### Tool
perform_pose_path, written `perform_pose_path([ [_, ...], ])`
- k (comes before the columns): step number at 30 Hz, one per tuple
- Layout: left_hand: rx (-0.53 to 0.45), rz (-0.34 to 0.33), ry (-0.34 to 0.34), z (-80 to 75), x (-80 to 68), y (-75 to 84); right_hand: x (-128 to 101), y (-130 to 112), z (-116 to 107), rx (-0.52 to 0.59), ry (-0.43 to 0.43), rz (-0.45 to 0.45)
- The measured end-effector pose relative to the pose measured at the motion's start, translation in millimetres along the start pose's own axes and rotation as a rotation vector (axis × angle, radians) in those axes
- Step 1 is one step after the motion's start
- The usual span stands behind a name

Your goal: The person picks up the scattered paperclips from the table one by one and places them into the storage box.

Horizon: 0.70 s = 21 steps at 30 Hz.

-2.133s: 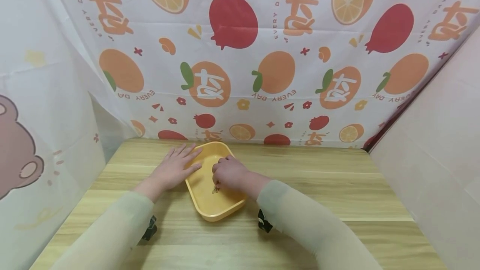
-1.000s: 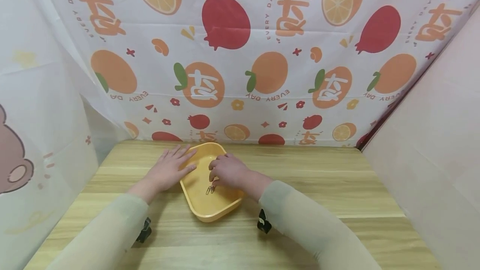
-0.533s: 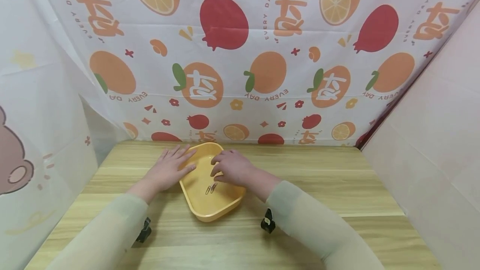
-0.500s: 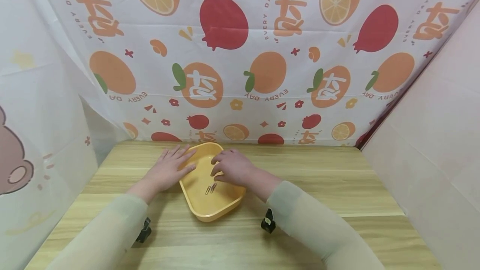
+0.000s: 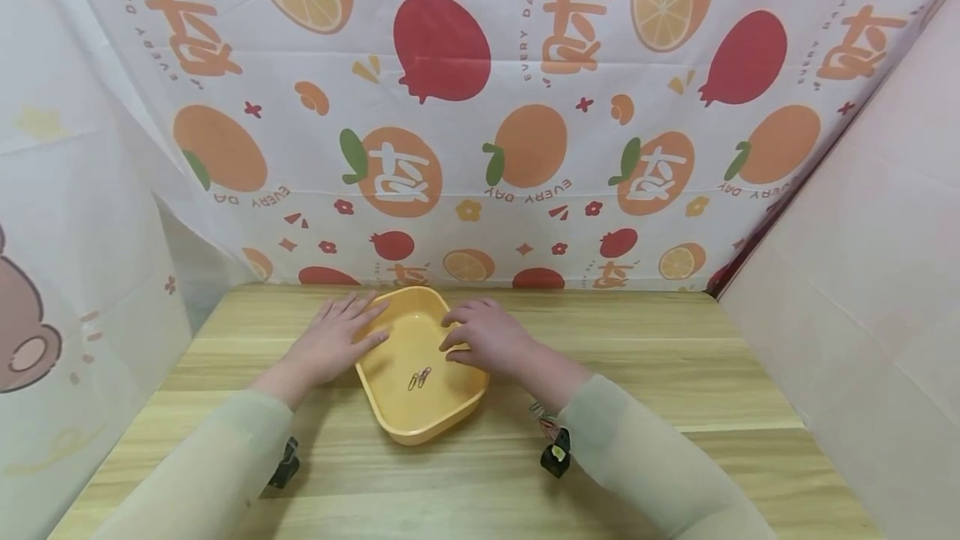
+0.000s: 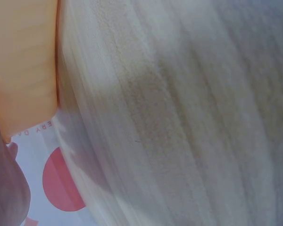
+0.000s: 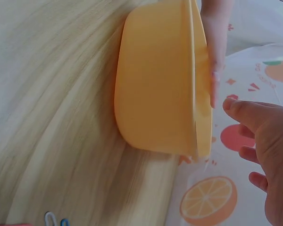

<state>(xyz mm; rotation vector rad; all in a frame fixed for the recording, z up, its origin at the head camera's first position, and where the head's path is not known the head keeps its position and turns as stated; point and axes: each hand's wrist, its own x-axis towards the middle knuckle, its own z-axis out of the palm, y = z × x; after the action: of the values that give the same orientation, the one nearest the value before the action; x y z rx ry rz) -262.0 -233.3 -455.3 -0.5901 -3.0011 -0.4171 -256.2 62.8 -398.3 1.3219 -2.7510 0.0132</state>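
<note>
A yellow tray (image 5: 390, 415) stands on the table, with a few small paper clips (image 5: 423, 377) lying close together on its floor. My left hand (image 5: 330, 344) rests on the tray's left rim, fingers spread. Over the right rim hovers my right hand (image 5: 491, 340), its fingers loosely bent and apart, nothing between them. In the right wrist view, the right hand's thumb and fingers are separated beside the tray's edge. More coloured clips (image 5: 543, 419) lie on the table by my right wrist, partly hidden by it; a white clip (image 7: 50, 218) and a blue clip (image 7: 64, 222) show in the right wrist view.
A wood-grain table (image 5: 465, 490) carries the tray. A fruit-printed cloth (image 5: 480, 148) hangs behind it, and pale cloths hang at both sides. Each wrist wears a black device (image 5: 556, 455).
My right hand has risen from the clips on the tray floor and shifted right to the rim, leaving the clips in the tray. Clips beside my right wrist have come into view. Left hand stays put.
</note>
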Motion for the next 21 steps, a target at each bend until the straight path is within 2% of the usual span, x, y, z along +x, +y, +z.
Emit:
perform_pose_path([
  [10,0.004,0.011,0.006,0.8,0.1,-0.6,-29.5,12.9,2.5,0.045,0.068,0.062],
  [17,-0.008,0.006,0.005,-0.8,-0.6,0.5,-53.9,26.5,9.5,0.056,0.161,0.055],
  [21,-0.012,0.006,0.003,-0.2,0.4,-0.5,-68.5,34.1,16.3,0.056,0.182,0.069],
])
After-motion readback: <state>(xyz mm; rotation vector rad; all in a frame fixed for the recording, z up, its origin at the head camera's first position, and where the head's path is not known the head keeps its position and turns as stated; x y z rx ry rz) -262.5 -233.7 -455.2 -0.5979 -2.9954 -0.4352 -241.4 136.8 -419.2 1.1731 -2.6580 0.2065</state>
